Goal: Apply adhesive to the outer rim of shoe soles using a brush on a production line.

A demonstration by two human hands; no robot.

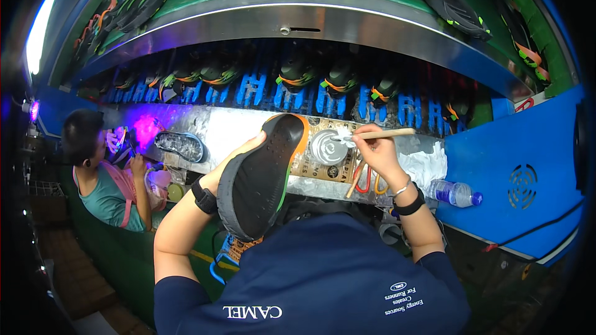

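My left hand [249, 144] is closed around the edge of a black shoe sole [257, 177], held tilted above the bench's front edge. Small holes dot its upper end, and orange and green trim runs along its right side. Pinched in my right hand [377, 149] is a brush with a pale wooden handle [397, 133]; its white-coated bristles [343, 136] are over the near-right rim of a round tub [315, 149] of white paste. Under the tub lies a piece of printed brown cardboard [303, 166]. My left fingertips are partly hidden behind the sole.
Red- and yellow-handled tools [375, 181] lie below my right hand. Crumpled white sheets [428, 164] and a plastic bottle [456, 193] are to the right. Blue racks [251, 90] with shoes stand behind, under a metal-edged shelf [248, 20]. At left sits a co-worker [115, 195] near another sole [180, 146].
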